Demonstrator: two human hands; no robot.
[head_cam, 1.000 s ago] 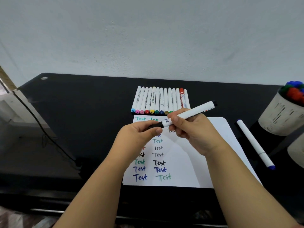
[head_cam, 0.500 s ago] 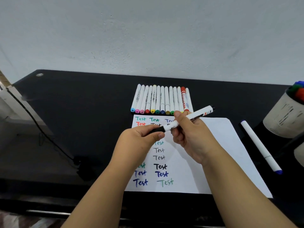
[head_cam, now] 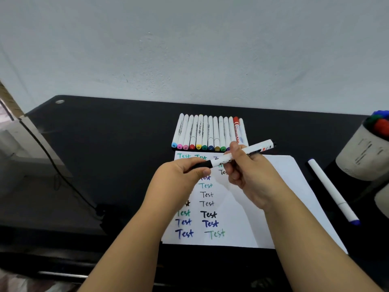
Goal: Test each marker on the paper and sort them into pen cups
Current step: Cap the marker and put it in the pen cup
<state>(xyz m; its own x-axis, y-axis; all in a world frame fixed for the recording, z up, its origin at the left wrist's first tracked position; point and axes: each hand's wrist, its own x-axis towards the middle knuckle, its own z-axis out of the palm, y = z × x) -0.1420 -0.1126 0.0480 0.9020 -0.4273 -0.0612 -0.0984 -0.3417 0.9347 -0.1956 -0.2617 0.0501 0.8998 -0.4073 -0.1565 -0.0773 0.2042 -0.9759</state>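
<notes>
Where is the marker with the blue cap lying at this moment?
In the head view, the blue-capped marker lies alone on the black desk, right of the paper and just left of the pen cup.

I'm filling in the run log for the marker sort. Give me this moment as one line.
step: uncapping | right hand: holds black marker barrel | left hand: grips its black cap | cap: on | over test paper

Fifteen markers, one paper
</notes>
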